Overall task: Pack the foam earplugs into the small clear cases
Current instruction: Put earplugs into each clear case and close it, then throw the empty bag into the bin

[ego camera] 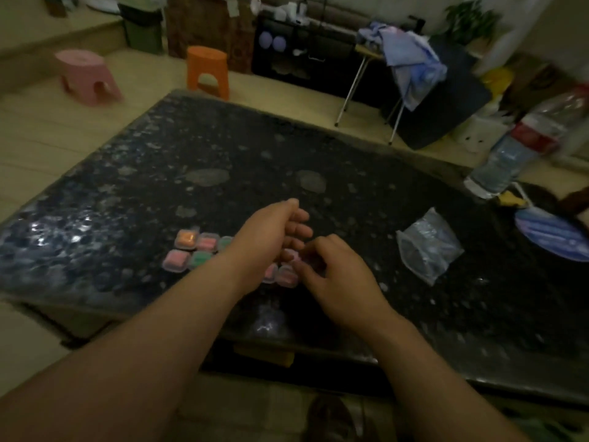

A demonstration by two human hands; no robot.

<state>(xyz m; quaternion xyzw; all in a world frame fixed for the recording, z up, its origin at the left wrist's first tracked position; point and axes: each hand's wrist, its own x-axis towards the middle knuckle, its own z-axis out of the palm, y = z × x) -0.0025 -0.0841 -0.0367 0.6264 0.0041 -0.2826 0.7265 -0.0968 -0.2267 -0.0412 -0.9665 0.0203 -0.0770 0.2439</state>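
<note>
Several small clear cases (191, 250) holding orange, pink and green foam earplugs lie in two rows on the dark speckled table (159, 173). My left hand (274, 231) hovers over the right end of the rows, its fingers loosely extended and holding nothing I can see. My right hand (331, 269) sits just to its right with fingers curled, pinching a small pale pink piece (294, 255) at the fingertips; blur hides whether that piece is an earplug or a case. Two more cases (280, 274) show between the hands, partly hidden.
A crumpled clear plastic bag (427, 247) lies right of my hands. A water bottle (522, 145) lies tipped at the table's far right, with a blue-striped object (551, 234) near it. Pink (86, 74) and orange (208, 71) stools stand on the floor beyond.
</note>
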